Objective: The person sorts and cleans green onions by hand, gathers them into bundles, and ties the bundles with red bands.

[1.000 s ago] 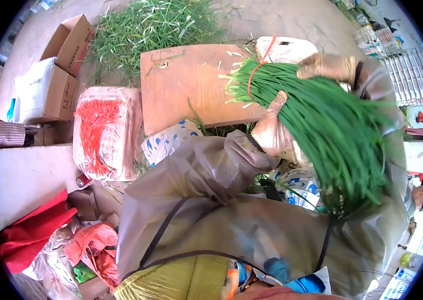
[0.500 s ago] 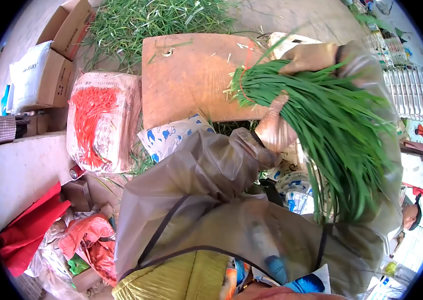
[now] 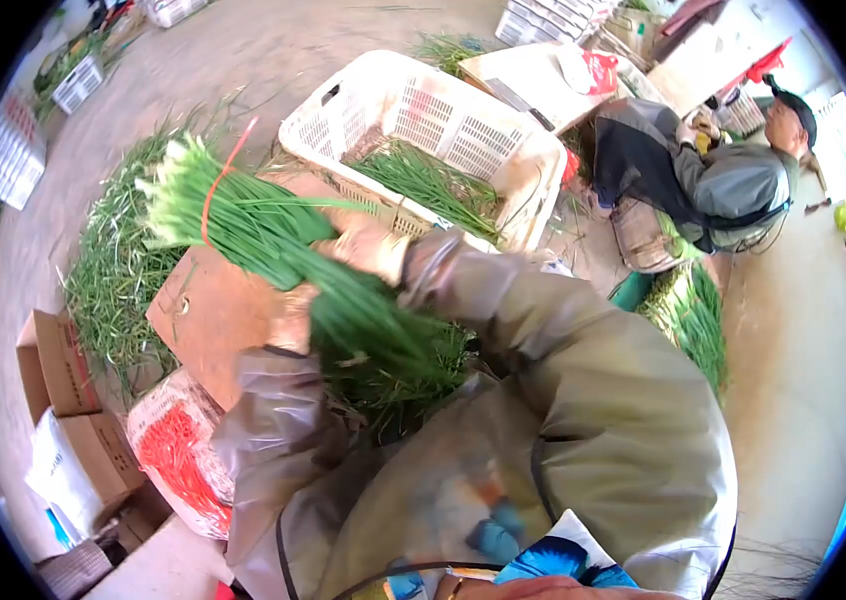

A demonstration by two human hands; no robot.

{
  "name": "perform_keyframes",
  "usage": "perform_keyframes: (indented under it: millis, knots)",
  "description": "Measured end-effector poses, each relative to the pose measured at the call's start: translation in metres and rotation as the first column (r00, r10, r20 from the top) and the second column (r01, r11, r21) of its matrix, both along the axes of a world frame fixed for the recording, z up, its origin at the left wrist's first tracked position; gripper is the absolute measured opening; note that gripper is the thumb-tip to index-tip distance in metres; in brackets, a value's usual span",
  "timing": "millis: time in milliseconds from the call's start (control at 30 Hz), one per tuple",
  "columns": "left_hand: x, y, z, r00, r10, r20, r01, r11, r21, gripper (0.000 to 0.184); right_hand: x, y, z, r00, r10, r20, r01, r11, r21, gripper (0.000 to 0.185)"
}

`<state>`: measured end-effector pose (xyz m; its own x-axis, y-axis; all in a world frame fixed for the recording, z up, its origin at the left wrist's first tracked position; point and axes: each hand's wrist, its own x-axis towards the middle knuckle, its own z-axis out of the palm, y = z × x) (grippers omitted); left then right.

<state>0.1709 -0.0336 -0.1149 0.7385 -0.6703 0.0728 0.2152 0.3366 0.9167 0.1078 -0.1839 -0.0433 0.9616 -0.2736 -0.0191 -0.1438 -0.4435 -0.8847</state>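
Note:
A bunch of long green chives (image 3: 253, 215) is held up over the brown board (image 3: 205, 310), white stem ends to the upper left. A red tie (image 3: 218, 190) loops around it near those ends; one end of the tie stands up. My right hand (image 3: 368, 245) grips the bunch from the far side, fingers closed around the stalks. On the near side, my left hand (image 3: 291, 318) is closed against the bunch's underside. The leaf ends, blurred, hang toward my lap.
A white crate (image 3: 423, 110) with loose chives stands beyond my hands. Left of the board lies a heap of green leaves (image 3: 118, 270). Red ties (image 3: 178, 455) rest on a package near cardboard boxes (image 3: 93, 440). Another person (image 3: 733, 180) sits at right, near more chives (image 3: 688, 315).
My view has turned, bringing the crate and the other person into sight. Both hands have swung the tied bunch from the board's right side to above its far part.

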Motion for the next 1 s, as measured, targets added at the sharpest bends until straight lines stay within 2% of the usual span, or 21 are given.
perform_keyframes:
  millis: [33, 100, 133, 167, 200, 300, 333, 367, 400, 433, 467, 533, 567, 633, 667, 700, 733, 767, 833, 900, 1000]
  knots:
    - [0.023, 0.007, -0.001, 0.955, 0.019, 0.296, -0.062, 0.989, 0.137, 0.037, 0.004, 0.008, -0.022, 0.996, -0.073, -0.048, 0.071, 0.997, -0.030, 0.054]
    - [0.064, 0.034, -0.017, 0.915, -0.104, 0.390, -0.088, 0.891, 0.445, 0.042, 0.022, 0.046, -0.073, 0.949, -0.165, 0.267, 0.031, 0.897, 0.441, 0.060]
    - [0.071, 0.043, -0.010, 0.917, -0.099, 0.387, -0.101, 0.880, 0.465, 0.042, 0.032, 0.061, -0.096, 0.968, -0.224, 0.114, 0.214, 0.973, 0.091, 0.067]
    - [0.079, 0.058, 0.005, 0.803, -0.230, 0.550, -0.218, 0.746, 0.629, 0.044, 0.030, 0.084, -0.081, 0.963, -0.205, -0.175, 0.246, 0.934, 0.260, 0.072]
    - [0.089, 0.072, 0.015, 0.661, -0.393, 0.639, -0.367, 0.573, 0.733, 0.045, 0.029, 0.105, -0.077, 0.965, -0.235, -0.117, 0.260, 0.912, 0.318, 0.070]
    - [0.107, 0.115, -0.038, 0.486, -0.465, 0.740, -0.574, 0.468, 0.672, 0.045, 0.029, 0.146, -0.101, 0.980, -0.139, -0.141, 0.193, 0.828, 0.526, 0.053]
    - [0.113, 0.135, -0.069, 0.536, -0.476, 0.697, -0.549, 0.431, 0.716, 0.046, 0.023, 0.145, -0.093, 0.930, -0.084, -0.359, 0.235, 0.884, 0.403, 0.049]
    - [0.119, 0.155, -0.088, 0.581, -0.483, 0.655, -0.520, 0.399, 0.756, 0.047, 0.021, 0.144, -0.119, 0.928, 0.114, -0.353, 0.077, 0.871, 0.484, 0.046]
    - [0.107, 0.168, -0.072, 0.810, -0.469, 0.352, -0.348, 0.097, 0.932, 0.050, 0.013, 0.136, -0.125, 0.903, 0.305, -0.302, -0.194, 0.917, 0.348, 0.044]
    - [0.108, 0.197, -0.095, 0.813, -0.422, 0.400, -0.393, 0.109, 0.913, 0.053, -0.001, 0.128, -0.143, 0.899, 0.389, -0.200, -0.298, 0.880, 0.370, 0.041]
    - [0.122, 0.239, -0.125, 0.726, -0.444, 0.525, -0.413, 0.329, 0.849, 0.055, -0.014, 0.114, -0.138, 0.876, 0.431, -0.219, -0.377, 0.893, 0.247, 0.038]
    - [0.175, 0.374, -0.250, 0.911, -0.367, 0.186, -0.080, 0.283, 0.956, 0.055, -0.039, 0.078, -0.128, 0.832, 0.451, -0.324, -0.381, 0.888, 0.258, 0.030]
    - [0.131, 0.345, -0.135, 0.869, -0.474, 0.144, -0.143, 0.037, 0.989, 0.050, -0.050, 0.056, -0.128, 0.807, 0.414, -0.421, -0.238, 0.880, 0.410, 0.027]
    - [0.150, 0.448, -0.160, 0.919, -0.310, 0.245, -0.270, -0.041, 0.962, 0.040, -0.071, 0.010, -0.157, 0.937, 0.117, -0.329, 0.082, 0.841, 0.534, 0.021]
    - [0.166, 0.467, -0.151, 0.957, -0.126, 0.262, -0.252, 0.088, 0.964, 0.037, -0.073, -0.020, -0.159, 0.917, -0.025, -0.397, 0.282, 0.747, 0.602, 0.017]
    - [0.177, 0.474, -0.140, 0.967, 0.059, 0.247, -0.254, 0.216, 0.943, 0.033, -0.070, -0.036, -0.153, 0.899, -0.190, -0.395, 0.374, 0.803, 0.464, 0.017]
    - [0.160, 0.421, -0.087, 0.808, -0.069, 0.586, -0.554, 0.253, 0.793, 0.033, -0.061, -0.050, -0.152, 0.881, -0.274, -0.386, 0.445, 0.758, 0.477, 0.020]
    - [0.186, 0.420, -0.095, 0.802, 0.000, 0.597, -0.553, 0.378, 0.743, 0.036, -0.047, -0.063, -0.162, 0.898, -0.240, -0.369, 0.424, 0.696, 0.579, 0.028]
    - [0.166, 0.299, -0.035, 0.780, 0.054, 0.624, -0.598, 0.359, 0.717, 0.040, -0.008, -0.047, -0.129, 0.885, -0.060, -0.462, 0.391, 0.633, 0.668, 0.041]
    - [0.151, 0.200, -0.028, 0.840, -0.023, 0.542, -0.405, 0.639, 0.654, 0.044, 0.028, -0.019, -0.092, 0.805, 0.130, -0.579, 0.335, 0.706, 0.624, 0.041]
    - [0.093, 0.055, 0.018, 0.575, -0.655, 0.491, -0.461, 0.236, 0.855, 0.074, 0.061, 0.009, -0.109, 0.800, 0.227, -0.555, 0.044, 0.901, 0.432, 0.032]
